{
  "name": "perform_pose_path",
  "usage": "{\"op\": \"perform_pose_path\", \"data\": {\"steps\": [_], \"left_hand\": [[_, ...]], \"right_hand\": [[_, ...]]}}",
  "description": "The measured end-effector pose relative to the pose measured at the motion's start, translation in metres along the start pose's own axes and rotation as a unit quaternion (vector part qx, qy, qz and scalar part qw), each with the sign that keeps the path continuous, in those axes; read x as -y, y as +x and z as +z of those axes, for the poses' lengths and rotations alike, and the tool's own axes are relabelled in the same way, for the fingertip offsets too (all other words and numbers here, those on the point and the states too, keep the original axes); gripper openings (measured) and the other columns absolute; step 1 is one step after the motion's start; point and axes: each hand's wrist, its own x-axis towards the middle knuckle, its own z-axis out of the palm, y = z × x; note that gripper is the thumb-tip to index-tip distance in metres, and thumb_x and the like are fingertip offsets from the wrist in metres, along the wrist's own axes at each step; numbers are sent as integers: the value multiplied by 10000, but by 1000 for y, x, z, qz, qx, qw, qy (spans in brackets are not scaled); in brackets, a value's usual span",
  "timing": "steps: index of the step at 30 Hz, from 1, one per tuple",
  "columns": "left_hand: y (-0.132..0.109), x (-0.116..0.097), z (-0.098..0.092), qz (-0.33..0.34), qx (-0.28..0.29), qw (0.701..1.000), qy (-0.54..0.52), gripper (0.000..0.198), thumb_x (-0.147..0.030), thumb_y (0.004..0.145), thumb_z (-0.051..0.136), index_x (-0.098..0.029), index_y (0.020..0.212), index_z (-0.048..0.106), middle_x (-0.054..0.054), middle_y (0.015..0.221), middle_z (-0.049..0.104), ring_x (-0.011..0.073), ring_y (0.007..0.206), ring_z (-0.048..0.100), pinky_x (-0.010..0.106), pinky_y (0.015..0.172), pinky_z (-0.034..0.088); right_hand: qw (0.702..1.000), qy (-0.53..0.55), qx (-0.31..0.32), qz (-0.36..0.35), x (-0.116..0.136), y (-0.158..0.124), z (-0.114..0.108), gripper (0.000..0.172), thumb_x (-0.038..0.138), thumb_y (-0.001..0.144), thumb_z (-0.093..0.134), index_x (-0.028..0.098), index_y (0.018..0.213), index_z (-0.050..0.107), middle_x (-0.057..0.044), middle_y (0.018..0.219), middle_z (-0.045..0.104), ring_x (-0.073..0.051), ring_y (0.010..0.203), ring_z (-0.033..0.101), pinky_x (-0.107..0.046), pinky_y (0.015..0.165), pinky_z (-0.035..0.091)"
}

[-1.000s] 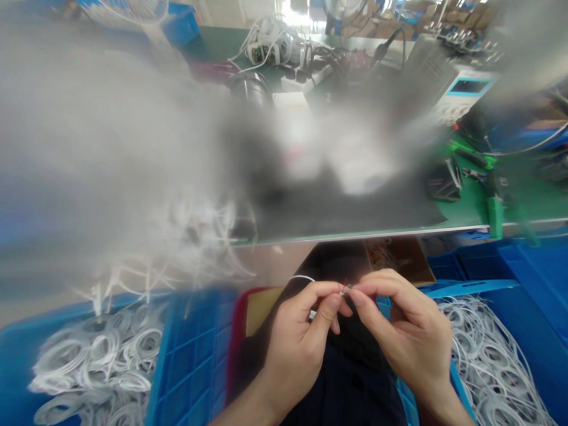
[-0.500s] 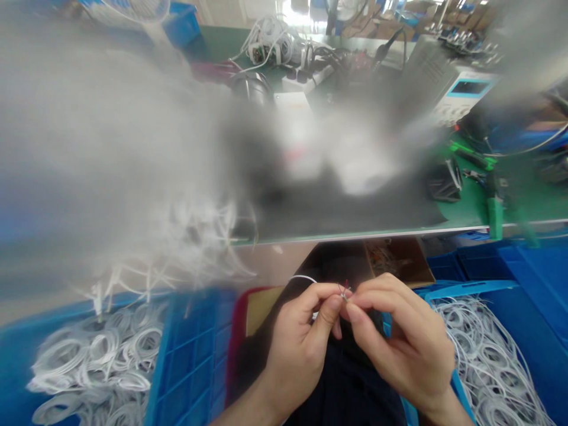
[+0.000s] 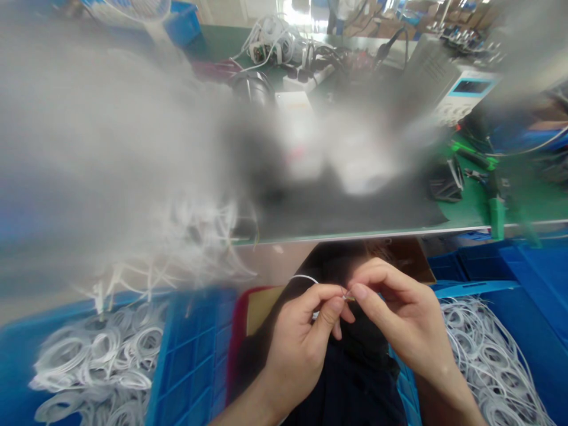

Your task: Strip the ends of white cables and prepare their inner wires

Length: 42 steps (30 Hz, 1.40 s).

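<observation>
Over my lap, my left hand [image 3: 306, 331] pinches the end of a white cable [image 3: 304, 277] between thumb and forefinger. The cable arcs out behind the forefinger, and thin stripped wires [image 3: 344, 294] poke out at the fingertips. My right hand [image 3: 402, 313] has its thumb and forefinger closed on these fine wires, right beside the left fingertips. Which single wire it holds is too small to make out. The rest of the cable is hidden behind my left hand.
Coiled white cables [image 3: 102, 355] fill a blue crate [image 3: 186, 355] on the left; more coils [image 3: 483, 355] lie in a blue bin on the right. The green bench [image 3: 470, 207] ahead carries a device with a screen [image 3: 470, 87] and pliers [image 3: 477, 175]. Much of the bench is blurred.
My right hand has shifted slightly up, its fingers turning at the wire ends. My left hand stays where it was, still pinching the cable.
</observation>
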Motion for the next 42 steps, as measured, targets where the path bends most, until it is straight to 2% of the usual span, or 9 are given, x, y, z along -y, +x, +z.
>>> {"op": "perform_pose_path", "data": {"steps": [10, 17, 20, 23, 25, 27, 29, 32, 42], "left_hand": [[1, 0, 6, -27, -12, 997, -70, 201, -324, 1102, 644, -179, 1009, 749, -6, 805, 737, 93, 612, 616, 220, 630, 503], [1, 1, 8, -7, -37, 998, -58, 209, -314, 1102, 647, -178, 980, 747, -11, 782, 710, 96, 632, 622, 227, 667, 516], [1, 2, 7, -10, -41, 998, -45, 194, -310, 1100, 651, -175, 1002, 751, -4, 789, 720, 105, 636, 633, 238, 670, 526], [2, 2, 7, -18, -43, 998, -51, 199, -316, 1097, 656, -172, 996, 751, 3, 804, 739, 106, 627, 635, 241, 659, 529], [3, 1, 8, -19, -46, 997, -51, 198, -322, 1094, 662, -175, 994, 749, 2, 808, 746, 107, 629, 638, 238, 654, 530], [3, 2, 8, -14, -49, 998, -42, 188, -322, 1089, 670, -180, 992, 746, 2, 818, 752, 110, 640, 647, 235, 653, 534], [2, 3, 7, -7, -53, 998, -21, 179, -319, 1086, 674, -185, 990, 745, 1, 822, 755, 111, 642, 653, 230, 648, 535], [1, 4, 6, 10, -62, 998, 24, 167, -309, 1087, 666, -196, 1006, 757, -8, 801, 755, 110, 635, 658, 218, 637, 527], [-2, 7, 6, 31, -67, 995, 72, 140, -289, 1093, 651, -224, 1078, 774, -25, 773, 737, 118, 663, 675, 218, 671, 541]], "right_hand": [[999, -37, -30, -26, -14, -9, 5, 129, 188, 1079, 662, 236, 960, 678, 20, 903, 668, -119, 816, 660, -220, 744, 523], [991, 109, 30, 68, -19, -11, 15, 190, 344, 1131, 589, 218, 993, 620, 19, 818, 642, -123, 675, 638, -218, 618, 540], [991, 97, 29, 83, -23, -7, 12, 203, 353, 1109, 637, 205, 970, 653, 12, 825, 662, -128, 702, 652, -220, 643, 546], [998, 30, -18, 51, -23, -7, 10, 163, 310, 1091, 665, 210, 964, 683, 6, 851, 670, -139, 759, 661, -234, 681, 545], [997, -30, -72, -1, -20, -9, 9, 51, 254, 1074, 681, 223, 1039, 701, -14, 934, 675, -157, 826, 665, -261, 715, 548], [987, -106, -106, -62, -14, -12, 7, 146, 193, 1051, 694, 240, 1188, 712, -40, 1053, 659, -171, 887, 652, -296, 753, 551], [970, -187, -100, -116, -8, -15, 6, 309, 148, 1028, 709, 255, 1318, 707, -53, 1115, 621, -175, 904, 633, -323, 776, 553], [949, -264, -70, -156, 0, -15, 4, 400, 113, 1008, 720, 262, 1379, 716, -62, 1149, 587, -185, 947, 631, -348, 799, 567], [919, -336, -59, -196, 0, -14, 3, 364, 106, 993, 726, 235, 1333, 728, -99, 1154, 611, -238, 976, 617, -403, 768, 580]]}}
